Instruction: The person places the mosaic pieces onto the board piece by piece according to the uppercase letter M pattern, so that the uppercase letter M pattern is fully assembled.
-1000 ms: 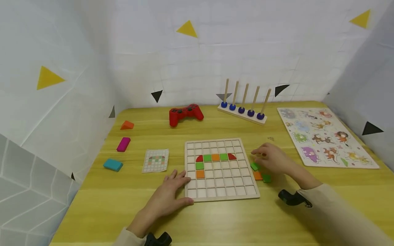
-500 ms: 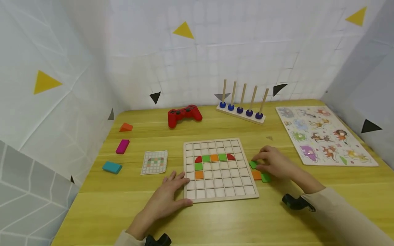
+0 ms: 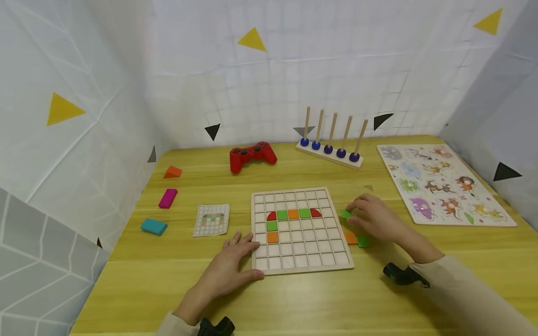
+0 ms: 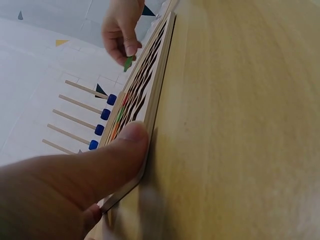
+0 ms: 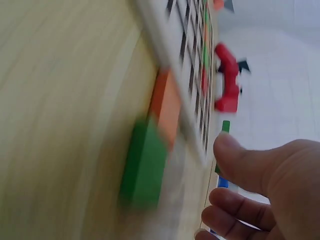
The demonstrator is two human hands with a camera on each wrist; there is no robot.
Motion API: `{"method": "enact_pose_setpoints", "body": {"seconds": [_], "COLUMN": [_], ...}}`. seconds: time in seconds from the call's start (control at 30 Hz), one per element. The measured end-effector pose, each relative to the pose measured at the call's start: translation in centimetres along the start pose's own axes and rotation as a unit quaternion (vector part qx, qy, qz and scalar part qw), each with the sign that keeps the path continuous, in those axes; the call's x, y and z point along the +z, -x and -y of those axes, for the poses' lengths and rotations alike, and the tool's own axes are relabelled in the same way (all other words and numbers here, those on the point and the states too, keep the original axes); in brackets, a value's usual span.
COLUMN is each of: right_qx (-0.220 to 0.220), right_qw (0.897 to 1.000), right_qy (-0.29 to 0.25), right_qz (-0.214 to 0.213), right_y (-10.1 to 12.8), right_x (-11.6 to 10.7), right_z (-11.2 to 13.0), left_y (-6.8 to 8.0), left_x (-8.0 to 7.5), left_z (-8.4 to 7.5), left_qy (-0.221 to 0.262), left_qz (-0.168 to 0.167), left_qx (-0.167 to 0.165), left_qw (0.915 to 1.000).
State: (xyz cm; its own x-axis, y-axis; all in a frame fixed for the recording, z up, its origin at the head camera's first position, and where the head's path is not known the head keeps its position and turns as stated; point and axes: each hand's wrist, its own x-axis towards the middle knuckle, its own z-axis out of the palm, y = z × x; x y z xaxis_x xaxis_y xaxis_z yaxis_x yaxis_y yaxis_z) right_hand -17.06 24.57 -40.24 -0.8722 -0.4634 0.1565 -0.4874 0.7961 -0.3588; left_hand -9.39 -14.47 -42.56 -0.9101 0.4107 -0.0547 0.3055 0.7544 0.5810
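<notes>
At the far left of the table (image 3: 138,280), the teal, pink and orange blocks lie where they lay a second ago, as does the pattern card (image 3: 212,219).

The left hand (image 3: 229,268) rests flat, fingers straight and relaxed, its thumb pressed to the near left edge of the grid board (image 3: 300,266). Its position is unchanged.

The board carries the same tiles as before: a row of red, green, orange, green, red, with one green and one orange below the left end.

The right hand (image 3: 374,217) has risen from the loose tiles beside the board's right edge. Its thumb and fingers now pinch a green tile (image 3: 346,213), held just off the table beside the board. An orange tile (image 3: 350,238) and a second green tile (image 3: 363,241) remain on the table, touching one another.
</notes>
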Motion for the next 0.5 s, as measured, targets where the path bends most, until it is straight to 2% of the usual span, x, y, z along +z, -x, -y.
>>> {"method": "enact_pose_setpoints", "body": {"seconds": [0.13,0.23,0.37,0.5], "right_qx": [-0.014,-0.057,-0.123,-0.133], "right_qw": [1.000,0.998,0.992,0.991], "right_qy": [-0.015,-0.017,0.012,0.016], "right_qz": [0.017,0.011,-0.004,0.001], "right_y": [-1.8,-3.2,-4.6,-5.3], "right_x": [0.7,1.9,3.5,4.4], "right_z": [2.9,4.7,6.2,7.1], "left_y": [0.1,0.2,0.1,0.0], "left_x": [0.0,0.0,-0.1,-0.2], "left_z": [0.1,0.1,0.0,0.0], "left_qy": [0.002,0.004,0.003,0.002], "left_qz": [0.000,0.003,0.006,0.010], "left_qx": [-0.003,-0.003,-0.004,-0.005], "left_qw": [1.0000,1.0000,1.0000,0.9999]}}
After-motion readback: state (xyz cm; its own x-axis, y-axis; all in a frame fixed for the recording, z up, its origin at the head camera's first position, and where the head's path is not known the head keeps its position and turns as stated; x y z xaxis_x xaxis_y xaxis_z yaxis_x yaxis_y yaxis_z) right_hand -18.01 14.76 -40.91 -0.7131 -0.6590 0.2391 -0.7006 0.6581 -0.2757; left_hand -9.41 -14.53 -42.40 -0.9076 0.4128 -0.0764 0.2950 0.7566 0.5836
